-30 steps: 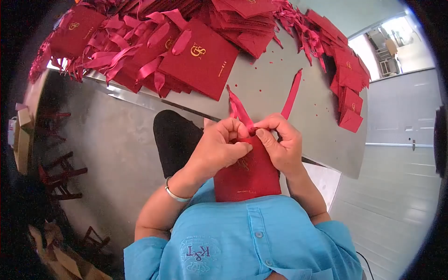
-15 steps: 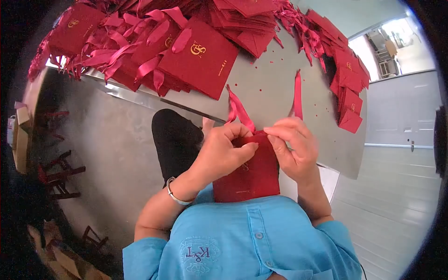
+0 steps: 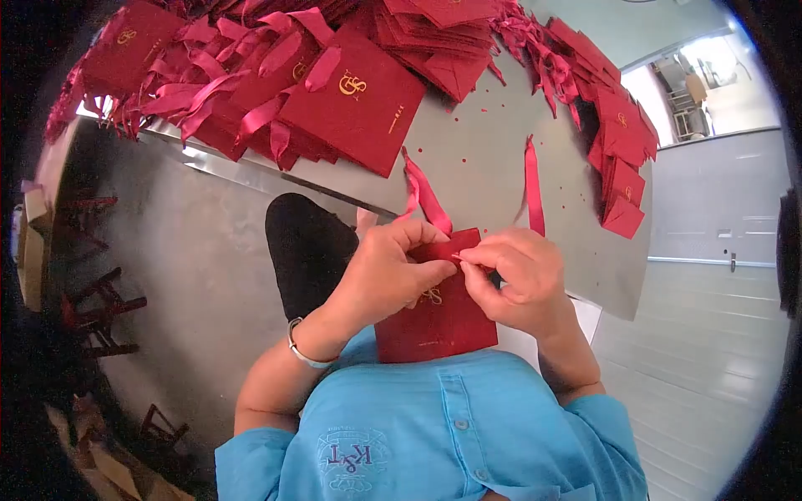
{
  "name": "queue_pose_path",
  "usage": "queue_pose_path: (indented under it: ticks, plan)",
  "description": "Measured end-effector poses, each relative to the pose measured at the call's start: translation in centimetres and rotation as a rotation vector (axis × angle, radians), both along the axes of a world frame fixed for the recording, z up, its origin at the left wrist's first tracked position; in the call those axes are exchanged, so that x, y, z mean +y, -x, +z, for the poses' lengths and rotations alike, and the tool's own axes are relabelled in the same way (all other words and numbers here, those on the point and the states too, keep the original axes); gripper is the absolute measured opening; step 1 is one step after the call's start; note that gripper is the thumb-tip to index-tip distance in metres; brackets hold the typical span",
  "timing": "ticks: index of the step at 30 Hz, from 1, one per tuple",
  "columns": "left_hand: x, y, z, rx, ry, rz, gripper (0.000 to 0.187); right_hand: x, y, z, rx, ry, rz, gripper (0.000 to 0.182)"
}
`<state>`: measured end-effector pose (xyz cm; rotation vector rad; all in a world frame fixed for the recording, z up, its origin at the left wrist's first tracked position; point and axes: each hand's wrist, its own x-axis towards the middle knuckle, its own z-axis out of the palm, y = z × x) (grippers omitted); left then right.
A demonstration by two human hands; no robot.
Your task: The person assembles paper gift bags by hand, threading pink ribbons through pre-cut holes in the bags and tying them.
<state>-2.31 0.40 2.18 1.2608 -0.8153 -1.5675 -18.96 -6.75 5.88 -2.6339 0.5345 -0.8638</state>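
Note:
A dark red bag [image 3: 455, 313] with gold print lies against my lap and the front of my blue shirt. My left hand [image 3: 397, 271] grips its upper edge between thumb and fingers. My right hand [image 3: 522, 280] pinches something small and thin at the same edge, close to the left thumb; what it is cannot be made out. One pink ribbon [image 3: 428, 196] runs up from the bag's top beside my left fingers. Another pink ribbon [image 3: 533, 188] stretches over the table beyond my right hand.
Piles of red bags [image 3: 355, 96] with pink ribbons cover the far left of the grey table [image 3: 493, 175]. More red bags [image 3: 622, 159] are stacked at the right. Small red dots are scattered on the table. Dark red stools [image 3: 104, 313] stand on the floor at left.
My right hand has moved slightly down and left, nearer my left thumb. The bag's top right corner and more of its gold print now show.

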Motion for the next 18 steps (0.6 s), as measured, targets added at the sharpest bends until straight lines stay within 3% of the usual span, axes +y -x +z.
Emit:
queue_pose_path:
  ticks: [14, 16, 18]
  plan:
    - [0.3, 1.0, -0.2, -0.148, 0.122, 0.051, 0.017, 0.4, -0.2, 0.6, 0.125, 0.201, -0.038, 0.019]
    - [0.2, 1.5, -1.0, -0.179, 0.3, 0.146, 0.018, 0.5, -0.1, 0.8, 0.203, 0.193, -0.035, 0.017]
    - [0.4, 1.2, -0.2, -0.176, 0.23, 0.113, 0.018, 0.6, -0.3, 1.2, 0.23, 0.201, -0.032, 0.017]
